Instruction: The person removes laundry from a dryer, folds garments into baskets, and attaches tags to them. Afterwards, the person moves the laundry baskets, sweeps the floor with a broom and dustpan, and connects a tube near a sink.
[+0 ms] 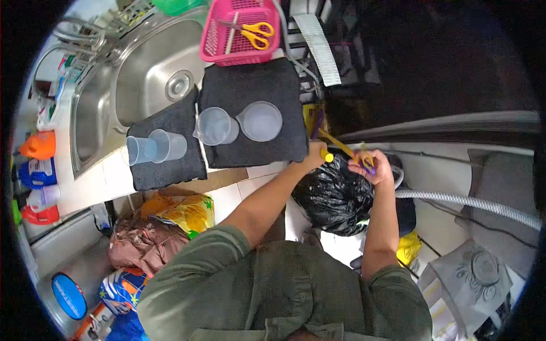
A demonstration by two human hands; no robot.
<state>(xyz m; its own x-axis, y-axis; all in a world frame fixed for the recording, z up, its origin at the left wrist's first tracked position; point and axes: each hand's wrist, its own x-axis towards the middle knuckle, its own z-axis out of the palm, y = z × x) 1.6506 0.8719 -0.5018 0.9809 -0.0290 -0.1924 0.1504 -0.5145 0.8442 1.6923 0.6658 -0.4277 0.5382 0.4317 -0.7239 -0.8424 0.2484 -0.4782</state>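
Note:
My left hand [313,157] is closed around a slim object with a rounded yellow end [327,156]; a purple part [318,123] shows just beyond the fist. To its right, my right hand [373,167] has its fingers curled on a yellow strip [336,140] with a small purple piece. What exactly these yellow and purple things are, I cannot make out. Below both hands bulges a black plastic bag [341,196]. Left of them, two clear spouted beakers [217,126] and two clear plastic cups [169,146] rest on black cloths [253,82].
A steel sink [149,85] lies at the upper left. Yellow scissors [253,35] sit in a pink basket [210,50] at the counter's far end. A grey ribbed hose [472,202] crosses at the right. Bags [145,244] and bottles [38,171] crowd the left side.

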